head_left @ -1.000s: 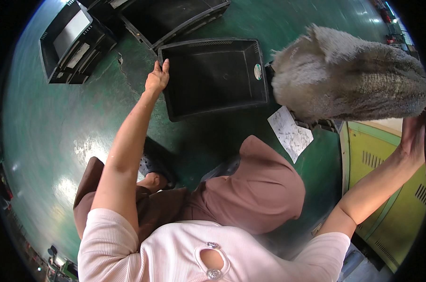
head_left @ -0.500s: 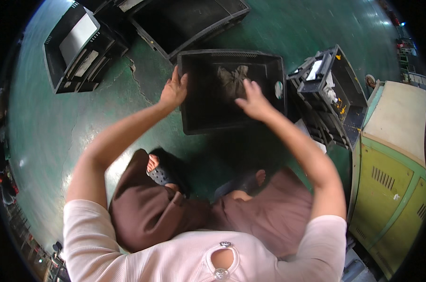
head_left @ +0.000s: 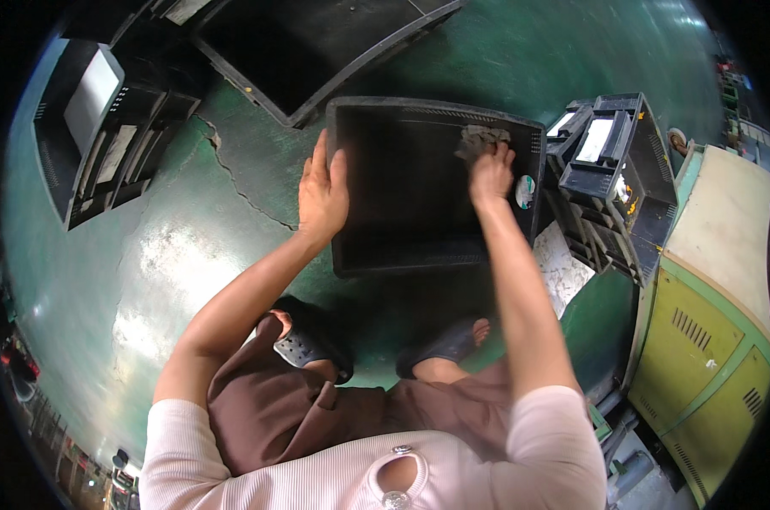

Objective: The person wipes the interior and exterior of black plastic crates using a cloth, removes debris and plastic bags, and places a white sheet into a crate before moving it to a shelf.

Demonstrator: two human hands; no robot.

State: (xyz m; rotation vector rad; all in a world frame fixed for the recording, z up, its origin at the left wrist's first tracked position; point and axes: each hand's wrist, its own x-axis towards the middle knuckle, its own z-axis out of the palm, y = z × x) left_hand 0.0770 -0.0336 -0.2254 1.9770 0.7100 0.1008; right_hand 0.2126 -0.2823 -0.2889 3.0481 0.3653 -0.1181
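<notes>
A black plastic crate (head_left: 410, 200) stands on the floor in front of me, with a small pale label on its right inner wall. My left hand (head_left: 323, 197) grips its left rim, fingers along the outside and thumb over the edge. Inside the crate, near the far right corner, my right hand (head_left: 492, 176) has its fingers closed on a crumpled grey rag (head_left: 484, 138) pressed against the crate. Part of the rag is hidden beneath the fingers.
Another large black crate (head_left: 274, 106) lies beyond at the upper left, near stacked crates (head_left: 79, 161). At right, more black crates (head_left: 648, 161) hold white and yellow scraps, beside a green-yellow cabinet (head_left: 708, 319). A pale sheet (head_left: 562, 268) lies nearby. The green floor is cracked.
My right hand, which was beside the bunched rag, has closed on it and moved it right toward the far corner. My left hand has settled lower on the rim, and the crate is slightly turned.
</notes>
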